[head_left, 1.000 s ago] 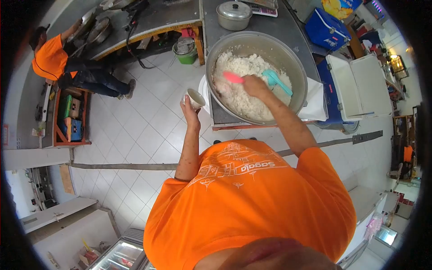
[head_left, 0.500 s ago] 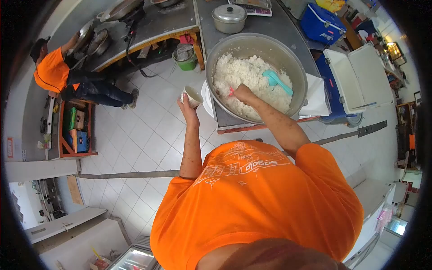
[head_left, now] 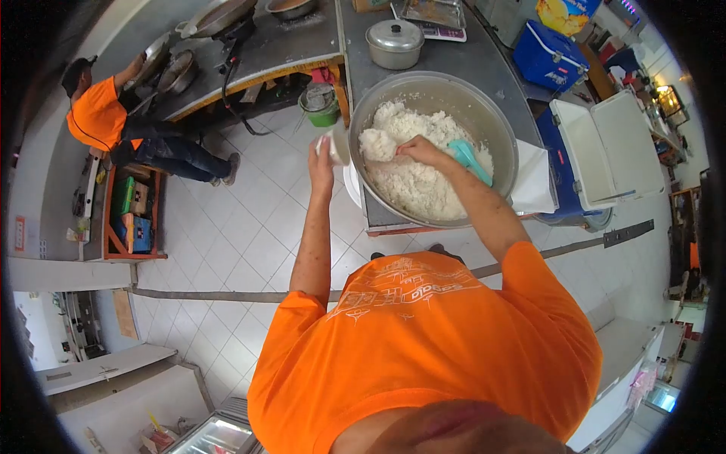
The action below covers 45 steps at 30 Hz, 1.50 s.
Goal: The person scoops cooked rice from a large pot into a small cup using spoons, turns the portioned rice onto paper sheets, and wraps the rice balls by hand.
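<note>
Notably, the left hand [head_left: 321, 165] gripped the pale cup [head_left: 339, 147] at the left edge of the pot [head_left: 480, 106]. The right hand [head_left: 423, 150] was closed, apparently on a paddle hidden beneath a heaped clump of rice [head_left: 377, 144], inside the rim. Spillage between pot and cup was possible, caused by the oversized load or a tilted cup. The teal scoop [head_left: 470, 161], beside the right wrist, risked being knocked by forearm movement.

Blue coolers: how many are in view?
2: a smaller, shut cooler at upper right, and a larger, open cooler right of the big pot. More may be hidden in the clutter beyond.
</note>
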{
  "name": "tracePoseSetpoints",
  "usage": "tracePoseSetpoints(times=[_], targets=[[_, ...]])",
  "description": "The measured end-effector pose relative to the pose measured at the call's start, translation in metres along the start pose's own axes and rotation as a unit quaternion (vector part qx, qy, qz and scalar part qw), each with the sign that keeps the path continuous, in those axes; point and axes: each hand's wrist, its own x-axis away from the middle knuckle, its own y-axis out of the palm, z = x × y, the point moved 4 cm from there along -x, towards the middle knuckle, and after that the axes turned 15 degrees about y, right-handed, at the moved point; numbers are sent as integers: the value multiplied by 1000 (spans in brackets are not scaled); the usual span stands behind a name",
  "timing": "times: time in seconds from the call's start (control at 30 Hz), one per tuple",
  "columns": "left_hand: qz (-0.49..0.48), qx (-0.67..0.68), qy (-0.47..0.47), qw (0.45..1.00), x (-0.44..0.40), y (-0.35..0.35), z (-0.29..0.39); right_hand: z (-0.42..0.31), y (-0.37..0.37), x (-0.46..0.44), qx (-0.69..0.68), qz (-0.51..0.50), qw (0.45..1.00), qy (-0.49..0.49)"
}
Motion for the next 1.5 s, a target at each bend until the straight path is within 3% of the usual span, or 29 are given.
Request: tracePoseSetpoints(times=[0.07,0.1,0.13,0.17,0.2,0.23,0.27,0.3,0.33,0.37,0.43,0.47,0.5,0.53,0.6,0.67,0.73,0.87,1.0,1.07,1.1,1.13,1.17,1.23,1.27,1.33,1.4,1.47,1.5], targets=[[-21,-33,25,999,-26,23,0,-19,-37,15,21,-26,999,-22],[-66,-118,46,990,-38,37,-1,-27,-57,19,37,-18,998,-40],[-111,-202,65,971,-47,51,-3,-47,-78,31,101,-30,994,-18],[-112,-201,64,971,-52,67,-6,-62,-99,38,163,-40,986,5],[-182,-89,-59,977,-50,91,-19,-67,-113,31,161,-38,986,7],[-248,25,-180,952,-43,117,-28,-76,-125,23,249,-33,967,-28],[-254,24,-181,950,-35,135,-32,-79,-131,20,334,-28,940,-61],[-251,98,-249,930,-19,154,-39,-88,-131,24,329,-25,942,-57],[-245,169,-315,901,-5,170,-44,-103,-130,30,422,21,906,-19],[-252,166,-316,899,4,180,-49,-109,-134,36,509,66,858,20],[-121,379,-405,824,21,196,-57,-108,-140,53,510,130,850,-30],[-125,376,-405,824,27,203,-57,-111,-141,63,514,192,832,-86],[-67,406,-388,824,26,211,-55,-107,-144,72,514,198,830,-87],[-6,436,-371,820,24,215,-55,-100,-145,83,499,241,826,-103],[7,440,-360,823,19,221,-57,-81,-134,98,483,288,819,-115],[34,385,-308,869,11,218,-60,-55,-108,101,486,292,816,-115],[42,356,-321,876,8,215,-51,-39,-84,108,431,350,822,-126],[19,245,-316,917,-9,196,-59,-28,-85,109,379,305,865,-120],[-50,299,-335,892,-3,190,-59,-22,-103,113,342,339,856,-189],[-72,380,-276,880,4,190,-46,-19,-118,110,310,377,844,-223],[-63,396,-271,875,7,189,-38,-10,-129,106,116,333,922,-162],[-60,395,-271,876,10,190,-33,1,-132,102,-82,269,955,-92],[-33,378,-262,887,14,191,-29,4,-122,103,-82,266,956,-91],[-6,360,-255,897,20,192,-31,10,-77,109,-238,41,960,144],[-3,320,-223,921,20,192,-31,15,-61,106,-238,41,960,144],[1,278,-192,941,21,187,-35,7,-39,105,-150,99,984,16],[-35,204,-199,958,21,174,-37,10,-55,109,-167,65,982,57],[-17,194,-207,959,20,170,-36,6,-84,114,-319,-25,942,99],[-28,183,-177,967,18,172,-37,-11,-80,122,-247,37,964,87]])
